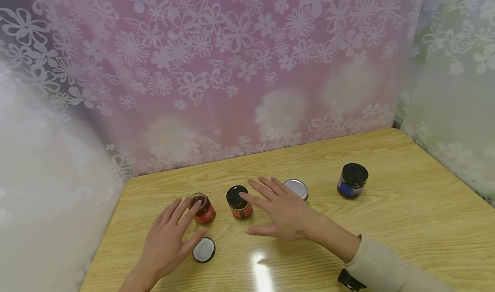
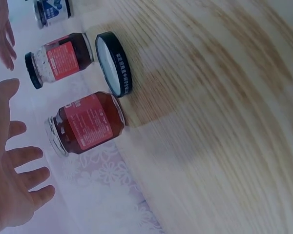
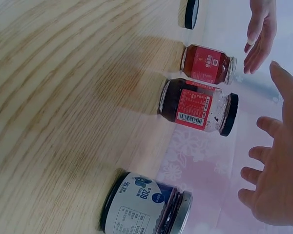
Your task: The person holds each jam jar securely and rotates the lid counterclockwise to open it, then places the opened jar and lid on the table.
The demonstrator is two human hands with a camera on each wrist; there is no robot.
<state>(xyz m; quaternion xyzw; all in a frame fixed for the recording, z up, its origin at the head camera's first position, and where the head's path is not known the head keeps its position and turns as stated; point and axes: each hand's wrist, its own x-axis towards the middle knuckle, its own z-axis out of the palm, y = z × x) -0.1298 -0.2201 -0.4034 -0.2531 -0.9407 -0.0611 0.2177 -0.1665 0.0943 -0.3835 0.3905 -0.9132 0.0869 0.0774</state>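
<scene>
My left hand point(image 1: 164, 240) hovers with fingers spread by an uncapped glass jar point(image 1: 205, 214) with a red label and dark red contents. In the left wrist view, its fingertips show apart from that jar point(image 2: 90, 124). Just in front lies a black-rimmed lid point(image 1: 203, 250), its pale inside facing up. My right hand point(image 1: 284, 212) is held out, fingers spread, beside a red-labelled jar point(image 1: 241, 211) capped with a black lid. The index finger overlaps that lid in the head view. Partly hidden behind this hand stands a silver-lidded jar point(image 1: 297, 188); its white and blue label point(image 3: 139, 204) shows in the right wrist view.
Farther right on the wood-grain table point(image 1: 406, 206) stands a black-lidded jar point(image 1: 352, 181) with a blue label. A small black object point(image 1: 349, 280) shows below the right sleeve. Flowered curtains point(image 1: 232, 68) hang behind the table and along both sides.
</scene>
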